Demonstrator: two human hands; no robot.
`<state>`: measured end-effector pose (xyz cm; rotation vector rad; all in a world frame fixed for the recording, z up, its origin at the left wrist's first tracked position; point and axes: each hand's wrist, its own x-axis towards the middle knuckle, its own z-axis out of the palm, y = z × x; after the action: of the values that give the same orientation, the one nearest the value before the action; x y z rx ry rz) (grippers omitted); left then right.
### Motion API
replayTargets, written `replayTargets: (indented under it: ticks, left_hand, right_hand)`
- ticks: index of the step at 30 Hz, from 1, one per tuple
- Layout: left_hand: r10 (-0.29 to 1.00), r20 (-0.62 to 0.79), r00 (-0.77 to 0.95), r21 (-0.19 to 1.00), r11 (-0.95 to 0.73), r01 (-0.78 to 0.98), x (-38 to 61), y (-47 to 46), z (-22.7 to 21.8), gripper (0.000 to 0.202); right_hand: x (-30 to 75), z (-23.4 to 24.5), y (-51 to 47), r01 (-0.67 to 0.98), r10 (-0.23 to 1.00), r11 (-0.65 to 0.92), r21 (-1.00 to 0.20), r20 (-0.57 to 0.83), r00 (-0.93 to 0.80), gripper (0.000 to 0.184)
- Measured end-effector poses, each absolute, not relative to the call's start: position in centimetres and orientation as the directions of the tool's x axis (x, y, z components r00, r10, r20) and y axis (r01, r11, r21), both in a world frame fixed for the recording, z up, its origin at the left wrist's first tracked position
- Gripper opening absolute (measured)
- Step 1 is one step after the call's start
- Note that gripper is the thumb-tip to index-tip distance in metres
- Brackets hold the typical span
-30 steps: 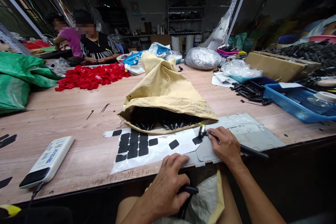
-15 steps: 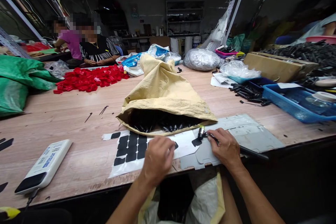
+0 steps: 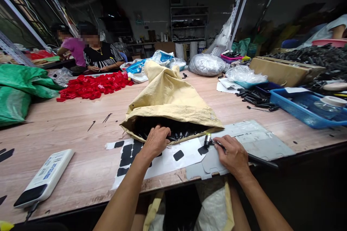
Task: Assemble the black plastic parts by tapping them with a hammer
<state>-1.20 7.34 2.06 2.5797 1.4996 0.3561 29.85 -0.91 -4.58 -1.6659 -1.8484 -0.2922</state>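
Observation:
My left hand (image 3: 156, 140) reaches into the mouth of a tan sack (image 3: 169, 95), its fingers curled down among black rod-like pieces (image 3: 184, 135). Whatever sits in those fingers is hidden. My right hand (image 3: 231, 153) is closed around a long black rod (image 3: 261, 160) with a black and silver cylindrical end (image 3: 207, 140). That end rests by a black rounded-square sticker (image 3: 202, 150). A white backing sheet (image 3: 165, 164) with several more black stickers lies under my left forearm. Another loose black sticker (image 3: 178, 155) shows between my hands.
A grey flat board (image 3: 260, 137) lies under my right hand. White power bank (image 3: 45, 178) at left, red parts pile (image 3: 93, 86) and green sack (image 3: 24, 90) beyond. Blue tray (image 3: 306, 106) and black parts (image 3: 252, 97) stand right. Two people (image 3: 101, 56) sit across the table.
My left hand has moved forward from the backing sheet into the sack's mouth, uncovering the loose black sticker. My right hand and the rod stay nearly in place.

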Motion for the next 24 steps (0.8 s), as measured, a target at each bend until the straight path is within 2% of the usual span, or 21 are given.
replayTargets:
  ticks: [3, 6, 11, 14, 19, 24]
  left_hand:
    - [0.861, 0.198, 0.469, 0.301, -0.508, 0.807, -1.6, 6.6, 2.3, 0.016]
    - [0.872, 0.278, 0.402, 0.448, -0.488, 0.749, -1.6, 5.0, 2.3, 0.015]
    - [0.908, 0.218, 0.359, 0.643, -0.410, 0.647, -0.4, 1.7, 1.0, 0.012]
    - [0.925, 0.173, 0.338, 0.682, -0.360, 0.636, 0.2, 0.8, -0.2, 0.012]
    - [0.928, 0.182, 0.324, 0.691, -0.355, 0.630, 0.4, 0.7, -0.9, 0.013]
    - [0.930, 0.194, 0.311, 0.691, -0.355, 0.630, 0.3, 0.6, -0.9, 0.015]
  right_hand:
    - [29.9, -4.6, -0.9, 0.954, 0.813, 0.184, -0.237, 0.582, -0.012, 0.016]
    - [29.9, -4.6, -0.9, 0.954, 0.810, 0.189, -0.234, 0.587, -0.016, 0.017]
    - [29.9, -4.7, -1.0, 0.956, 0.801, 0.187, -0.228, 0.599, -0.014, 0.018]
    - [30.0, -4.9, -0.9, 0.954, 0.798, 0.196, -0.226, 0.602, -0.021, 0.018]
    - [30.6, -4.9, -0.7, 0.950, 0.813, 0.212, -0.229, 0.581, -0.041, 0.018]
    - [29.9, -3.4, -1.3, 0.908, 0.811, 0.259, -0.331, 0.584, -0.019, 0.022]
